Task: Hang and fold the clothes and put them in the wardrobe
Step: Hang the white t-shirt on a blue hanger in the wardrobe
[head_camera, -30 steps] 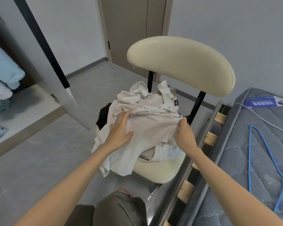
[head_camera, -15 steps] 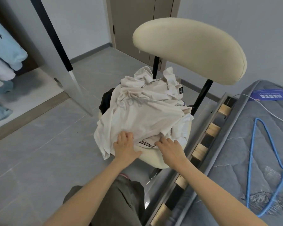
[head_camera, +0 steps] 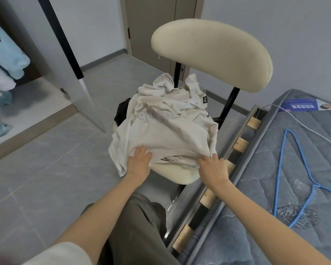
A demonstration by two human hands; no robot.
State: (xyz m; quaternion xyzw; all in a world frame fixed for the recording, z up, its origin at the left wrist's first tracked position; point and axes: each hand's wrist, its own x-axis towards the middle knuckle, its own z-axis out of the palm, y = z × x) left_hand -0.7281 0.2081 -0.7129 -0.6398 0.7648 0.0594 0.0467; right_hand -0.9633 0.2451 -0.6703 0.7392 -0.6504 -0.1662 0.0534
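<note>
Creased matt white cloth garments [head_camera: 170, 131] are lying on a chair [head_camera: 212, 54] of smooth cream upholstery and black metal posts, beside bare wooden slats [head_camera: 241, 146] and a quilted fabric mattress [head_camera: 256, 236].

Soft, even light fills the room, bright and diffuse. The white shirt [head_camera: 166, 131] shows only gentle shadows in its folds, and the grey floor [head_camera: 46, 169] has a dull sheen. Straight lines bow toward the edges; the sleeve [head_camera: 55, 253] at the lower left is blurred.

A cream chair [head_camera: 182, 174] carries a heap of white clothes [head_camera: 166, 129].
</note>
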